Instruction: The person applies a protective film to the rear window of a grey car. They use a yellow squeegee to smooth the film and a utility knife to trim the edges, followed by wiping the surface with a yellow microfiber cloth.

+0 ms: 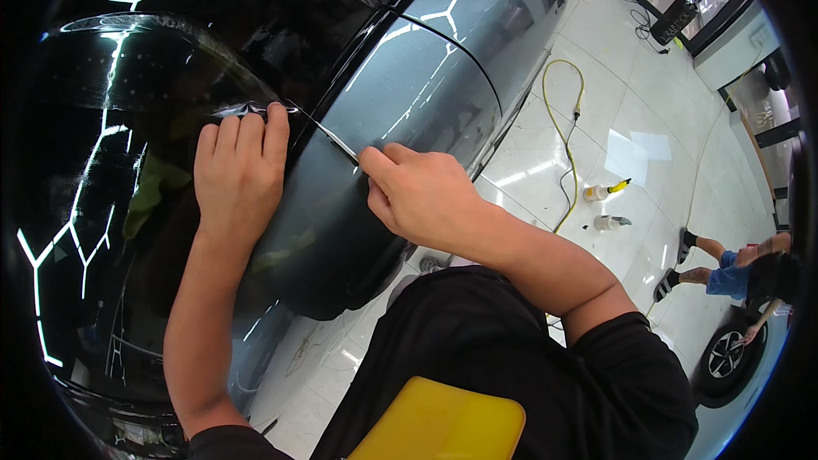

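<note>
A thin glossy film (170,43) lies over the black car panel (94,179), its wrinkled edge curving toward my left hand (241,166). That hand is closed, fingertips hooked on the film's edge beside the panel seam. My right hand (422,192) pinches at the near end of a thin bright edge (336,143), seemingly film, running along the seam; its fingertips partly hide what they hold. Under and between both hands is the blue-grey car body (315,213), darker on the near side of that bright line.
A flat yellow piece with rounded corners (443,422) rests against my dark shirt. On the tiled floor are a yellow cable (561,140), two bottles (607,191) and white sheets (637,158). Another person (733,273) is at the right beside a wheel (726,356).
</note>
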Motion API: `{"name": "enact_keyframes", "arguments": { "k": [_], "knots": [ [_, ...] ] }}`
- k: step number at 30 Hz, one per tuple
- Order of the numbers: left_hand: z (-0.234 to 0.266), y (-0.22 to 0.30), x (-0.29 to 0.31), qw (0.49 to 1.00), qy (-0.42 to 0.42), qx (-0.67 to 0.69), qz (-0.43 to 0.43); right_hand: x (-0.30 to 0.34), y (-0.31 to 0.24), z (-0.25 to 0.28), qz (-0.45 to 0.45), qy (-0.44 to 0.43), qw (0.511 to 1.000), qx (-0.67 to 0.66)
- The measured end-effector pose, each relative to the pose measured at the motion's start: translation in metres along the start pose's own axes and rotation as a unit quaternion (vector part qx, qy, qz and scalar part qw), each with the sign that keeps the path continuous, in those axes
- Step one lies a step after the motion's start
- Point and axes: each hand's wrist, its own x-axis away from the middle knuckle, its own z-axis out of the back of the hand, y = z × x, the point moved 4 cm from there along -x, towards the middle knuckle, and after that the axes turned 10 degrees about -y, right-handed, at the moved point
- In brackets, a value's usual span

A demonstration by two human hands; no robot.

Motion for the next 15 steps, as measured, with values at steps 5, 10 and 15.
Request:
{"name": "enact_keyframes", "arguments": {
  "k": [5,10,15],
  "knots": [
    [0.006,0.009,-0.003,0.986,0.09,0.117,0.08,-0.001,0.001,-0.001,-0.005,-0.032,0.999,-0.005],
    [0.004,0.017,0.004,0.778,0.058,0.524,0.341,-0.001,0.003,-0.001,0.003,-0.036,0.999,-0.012],
    [-0.006,0.034,0.011,0.52,0.146,0.72,0.436,-0.001,0.007,-0.002,0.004,-0.037,0.999,-0.019]
  ]
}}
